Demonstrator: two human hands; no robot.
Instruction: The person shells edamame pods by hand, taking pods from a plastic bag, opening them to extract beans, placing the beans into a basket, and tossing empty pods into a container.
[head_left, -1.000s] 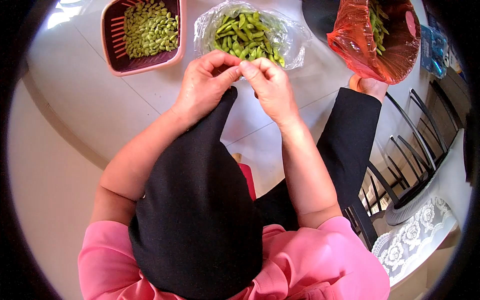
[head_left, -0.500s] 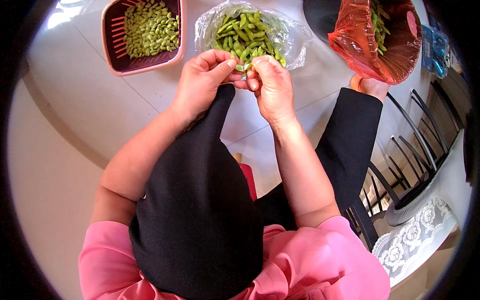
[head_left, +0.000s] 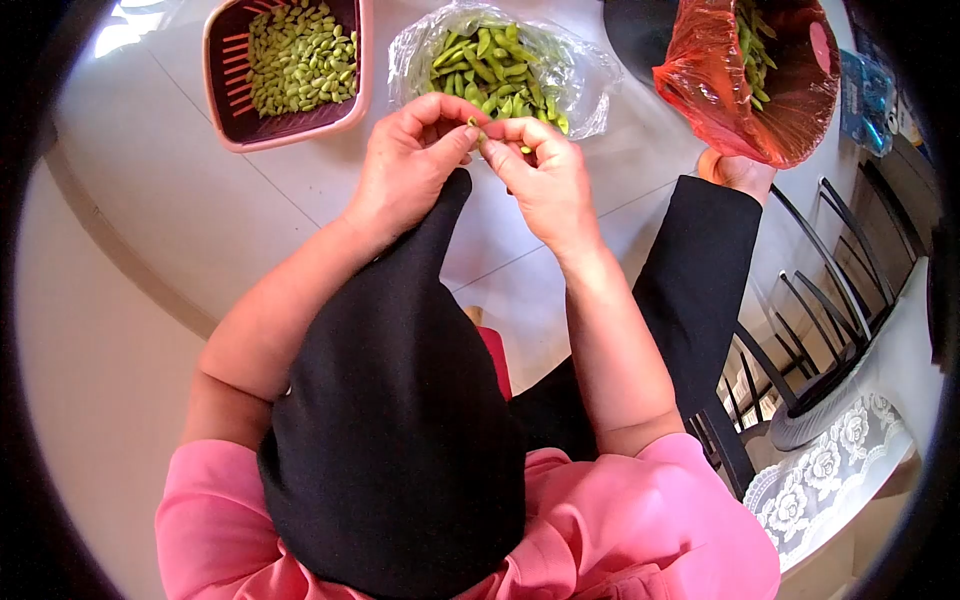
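Observation:
My left hand and my right hand meet fingertip to fingertip just in front of the clear plastic bag. Between them they pinch a green edamame pod, mostly covered by the fingers. A bit of green also shows under my right fingers. Inside the clear bag lies a heap of whole edamame pods. Left of it stands a pink-rimmed basket with shelled green beans in it.
A red plastic bag with more pods stands open at the upper right, beside my bare foot. A black metal rack and a lace-covered surface are on the right. Pale floor tiles lie below.
My right hand has rotated, its thumb and fingers shifting slightly left against my left fingertips. The pod shows less between the fingers now. Basket and bags stay in place.

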